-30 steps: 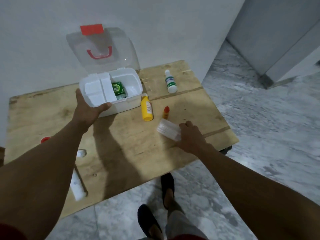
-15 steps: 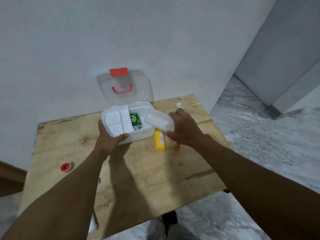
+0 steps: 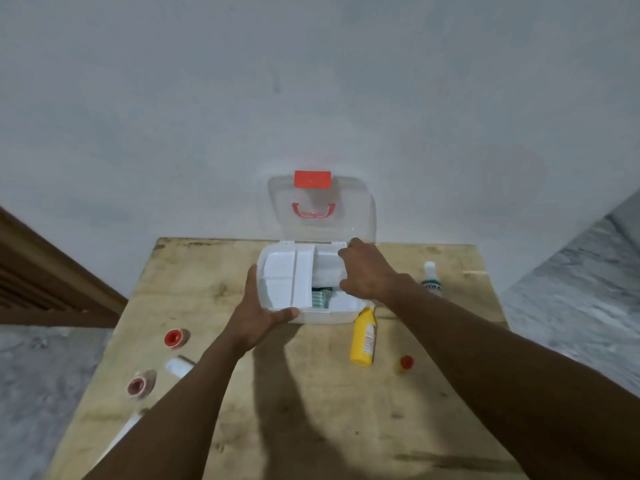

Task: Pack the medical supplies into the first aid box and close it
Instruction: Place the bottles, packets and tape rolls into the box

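Observation:
The white first aid box (image 3: 322, 317) stands at the table's far edge, its clear lid (image 3: 360, 216) with a red latch tilted back against the wall. My left hand (image 3: 258, 313) grips the box's front left corner. My right hand (image 3: 363, 271) is over the right compartment, holding a clear plastic case (image 3: 325, 271) down inside it. A green packet (image 3: 320, 297) lies under the case. On the table lie a yellow bottle (image 3: 363, 337), a small red-capped vial (image 3: 406, 363) and a white bottle with green label (image 3: 431, 278).
On the left of the wooden table (image 3: 311, 410) are two tape rolls (image 3: 175, 338) (image 3: 138, 385), a small white item (image 3: 178, 367) and a white strip (image 3: 124, 431) partly behind my left arm. A wall stands just behind the box.
My right hand carried the clear case from the table's right side up and into the box's right compartment. My left hand stayed on the box. The view tilted upward.

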